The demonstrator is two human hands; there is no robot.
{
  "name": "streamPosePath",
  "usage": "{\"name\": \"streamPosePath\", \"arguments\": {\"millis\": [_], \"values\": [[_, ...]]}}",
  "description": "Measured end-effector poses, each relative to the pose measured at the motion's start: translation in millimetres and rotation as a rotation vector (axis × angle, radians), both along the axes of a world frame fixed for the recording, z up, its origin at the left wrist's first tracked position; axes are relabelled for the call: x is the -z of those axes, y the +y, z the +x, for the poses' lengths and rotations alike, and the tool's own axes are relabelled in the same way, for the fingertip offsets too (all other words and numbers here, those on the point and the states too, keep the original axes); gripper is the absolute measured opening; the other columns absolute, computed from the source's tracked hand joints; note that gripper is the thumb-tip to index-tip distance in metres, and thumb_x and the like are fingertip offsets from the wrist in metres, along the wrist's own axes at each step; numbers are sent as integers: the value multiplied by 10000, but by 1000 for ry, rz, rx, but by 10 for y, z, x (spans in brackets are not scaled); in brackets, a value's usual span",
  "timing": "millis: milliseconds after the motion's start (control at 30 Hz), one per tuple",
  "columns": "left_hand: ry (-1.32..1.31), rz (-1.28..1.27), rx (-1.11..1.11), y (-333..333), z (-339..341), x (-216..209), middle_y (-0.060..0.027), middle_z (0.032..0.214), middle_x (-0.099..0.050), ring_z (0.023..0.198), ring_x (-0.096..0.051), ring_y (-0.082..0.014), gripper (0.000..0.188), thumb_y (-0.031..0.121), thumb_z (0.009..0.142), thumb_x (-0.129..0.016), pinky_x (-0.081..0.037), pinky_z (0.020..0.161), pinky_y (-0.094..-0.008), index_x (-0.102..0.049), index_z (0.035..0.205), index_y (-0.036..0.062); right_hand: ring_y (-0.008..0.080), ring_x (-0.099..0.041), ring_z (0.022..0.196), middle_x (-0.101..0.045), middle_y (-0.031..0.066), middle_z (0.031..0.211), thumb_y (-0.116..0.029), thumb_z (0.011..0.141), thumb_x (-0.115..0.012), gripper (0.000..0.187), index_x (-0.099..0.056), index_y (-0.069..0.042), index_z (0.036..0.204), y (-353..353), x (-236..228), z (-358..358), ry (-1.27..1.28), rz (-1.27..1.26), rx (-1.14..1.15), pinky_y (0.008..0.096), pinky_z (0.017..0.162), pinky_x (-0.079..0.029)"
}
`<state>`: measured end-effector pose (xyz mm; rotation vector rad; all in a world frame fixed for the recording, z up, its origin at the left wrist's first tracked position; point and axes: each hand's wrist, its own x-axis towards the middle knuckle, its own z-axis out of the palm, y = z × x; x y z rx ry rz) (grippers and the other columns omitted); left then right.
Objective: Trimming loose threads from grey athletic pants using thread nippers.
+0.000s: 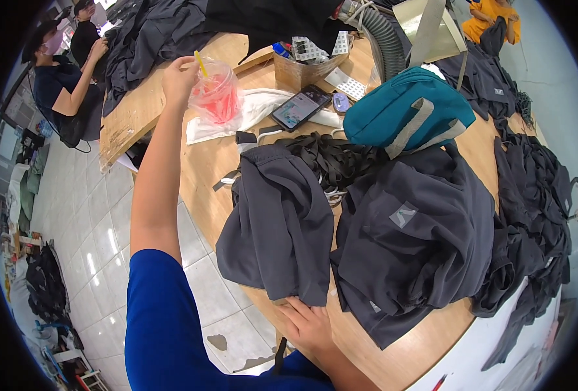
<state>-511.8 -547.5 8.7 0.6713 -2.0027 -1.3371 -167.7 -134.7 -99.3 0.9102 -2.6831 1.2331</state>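
My left hand point(181, 77) reaches far forward, its fingers bent closed by the yellow drinking straw point(201, 64). The straw stands in a clear plastic cup point(218, 98) of pink-red drink, wrapped in a thin clear bag. Whether the fingertips grip the straw or the bag's edge is too small to tell. Close to my body, my right hand point(307, 324) holds the lower hem of a dark grey garment point(276, 215), its thumb hidden. To the right lies a second dark grey garment point(425, 228) with a small pale patch.
Behind the garments lie coiled black straps point(334, 159), a phone point(302, 107), white cloth point(263, 104) and a teal bag point(393, 107). Farther back are a cardboard box point(302, 68) and a grey hose point(385, 39). Dark garments pile up at the right point(530, 195). Other people point(57, 85) work beyond.
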Motion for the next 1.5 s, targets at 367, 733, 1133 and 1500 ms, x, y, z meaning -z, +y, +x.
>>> {"name": "streamPosePath", "arguments": {"millis": [367,733,1133,1500], "values": [[192,-447,-69,121,854,-174,-157,1138,-611,978,-598,-199,419,235,906,-527,-441,853,-288,-516,1256,5,251,-565,886,-629,27,1062,-60,680,-615,256,-682,-118,920,-30,-29,78,9,-72,-36,353,802,-431],[269,741,2073,3370,3445,-629,-163,944,-608,873,-552,-327,473,430,920,-479,-403,835,-409,-640,976,-11,229,-556,918,-592,35,1154,-158,765,-591,200,-665,-98,940,76,-55,93,28,-73,-25,379,811,-418],[735,1185,2765,5117,4459,-788,-105,801,-611,691,-569,-287,351,328,919,-532,-440,634,-371,-626,844,-1,273,-605,761,-654,97,856,-3,702,-618,234,-669,-79,918,2162,-370,1203,216,-207,540,371,705,-466],[152,1423,2731,6090,4823,-1569,-97,855,-626,694,-545,-232,387,392,916,-517,-406,643,-333,-644,856,32,318,-456,1080,-496,132,1231,-144,759,-649,446,-557,-99,1193,3586,-3,2353,174,401,1392,445,908,-347]]}}
